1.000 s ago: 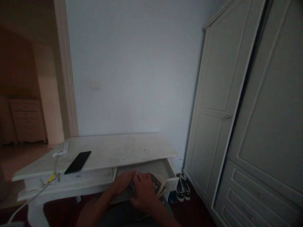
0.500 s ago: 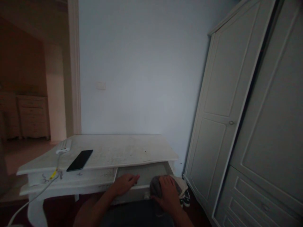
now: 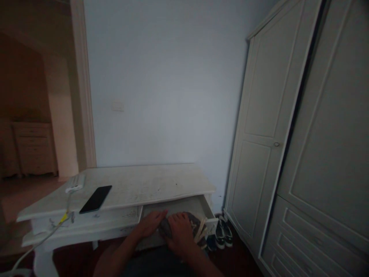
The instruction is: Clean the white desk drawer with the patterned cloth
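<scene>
A white desk [image 3: 138, 184] stands against the wall with its right-hand drawer [image 3: 207, 209] pulled open. My right hand [image 3: 180, 231] presses down on a grey and cream cloth bundle [image 3: 197, 225] that lies in the drawer, fingers curled over it. My left hand [image 3: 152, 223] rests just left of it at the drawer's front edge, fingers stretched out and touching the bundle's near side. Both forearms come up from the bottom of the view.
A black phone [image 3: 95, 199] and a white power strip [image 3: 75, 183] with a cable lie on the desk's left part. A tall white wardrobe [image 3: 302, 154] fills the right. Shoes [image 3: 222, 232] sit on the floor between desk and wardrobe. A doorway [image 3: 37, 115] opens at left.
Half a second ago my right hand held the bundle out to the right of the drawer; now it has brought it back left into the drawer beside my left hand.
</scene>
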